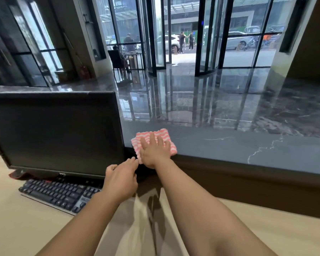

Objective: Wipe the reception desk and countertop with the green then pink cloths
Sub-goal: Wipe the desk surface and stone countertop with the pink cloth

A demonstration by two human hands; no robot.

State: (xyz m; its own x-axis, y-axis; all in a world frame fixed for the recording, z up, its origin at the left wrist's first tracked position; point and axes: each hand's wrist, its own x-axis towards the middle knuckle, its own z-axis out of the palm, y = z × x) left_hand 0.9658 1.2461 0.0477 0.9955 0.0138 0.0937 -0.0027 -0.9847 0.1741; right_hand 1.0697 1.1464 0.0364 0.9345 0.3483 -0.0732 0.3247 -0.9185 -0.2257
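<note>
Pink cloth (164, 133): folded, pink with white stripes. It lies on the near edge of the dark countertop, just beside the right side of the monitor.
Right hand (154, 153): it lies flat on top of the cloth and presses down, with fingers straight and spread; it grips nothing.
Left hand (121, 179): palm down, lower than the right one, in front of the monitor's lower right corner. The fingers are stretched forward, relaxed, and hold nothing. The fingertips reach the near left corner of the cloth; whether they touch it I cannot tell.
Countertop (238, 145): glossy grey-black stone with white veins, raised above the desk on a dark brown front wall (248, 185).
Desk (17, 228): beige, on the lower level, under both forearms.
Monitor (57, 130): black, with the screen off. It stands on the desk and hides the counter to the left of the cloth.
Keyboard (59, 193): black, in front of the monitor, near the left wrist.
Red and black item (17, 175): partly under the monitor's left end; what it is I cannot tell.
Lobby floor (192, 93): shiny dark stone behind the counter.
Glass doors (181, 34): at the far side, with people and cars outside.
Chair (116, 60): dark, left of the doors; 1 person sits there at a small table.
</note>
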